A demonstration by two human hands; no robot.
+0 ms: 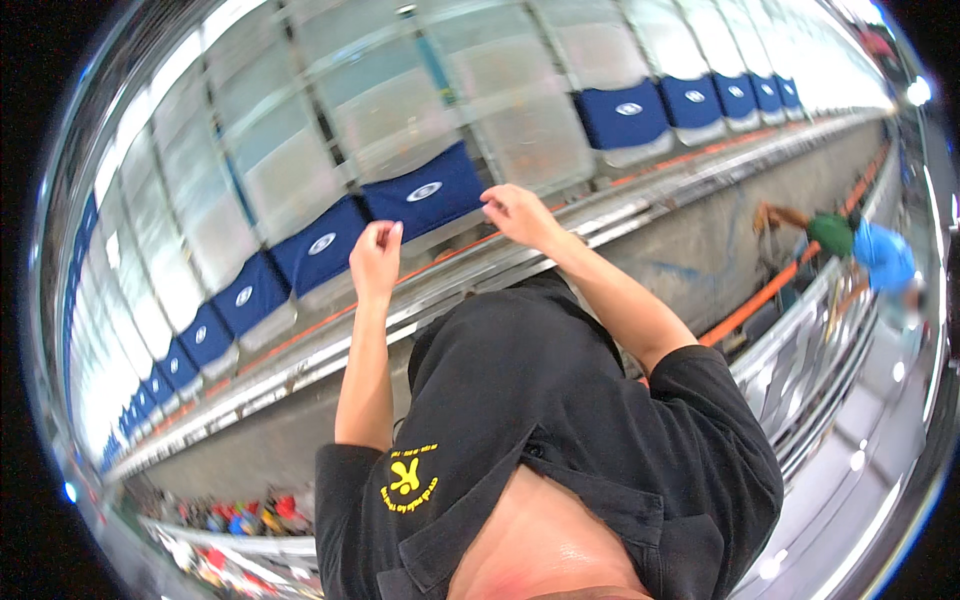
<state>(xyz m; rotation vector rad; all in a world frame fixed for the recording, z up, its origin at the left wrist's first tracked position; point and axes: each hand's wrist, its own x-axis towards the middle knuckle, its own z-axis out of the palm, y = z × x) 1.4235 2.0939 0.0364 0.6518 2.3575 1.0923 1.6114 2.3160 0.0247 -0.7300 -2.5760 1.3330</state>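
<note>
A long counter (535, 140) with pale, glassy top runs diagonally across the place, bordered by a silvery metal rail (632, 215). Its grey side (690, 255) looks rough. At right, silvery metal bars (800, 370) lie near an orange bar (760, 297). Bright white spots (857, 460) shine on the glossy, pale grey floor (845, 425); a white lamp (919, 92) glares beyond.

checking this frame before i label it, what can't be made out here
All in the head view:
- Left hand and right hand: blur hides whether the fingertips touch the navy blue cloth piece with a white oval.
- Red, blue and yellow items, lower left: too small and blurred to identify.
- Person's feet: hidden by the black short-sleeved cloth shirt.
- Co-worker in light blue shirt: too small to tell what the hands hold.
</note>
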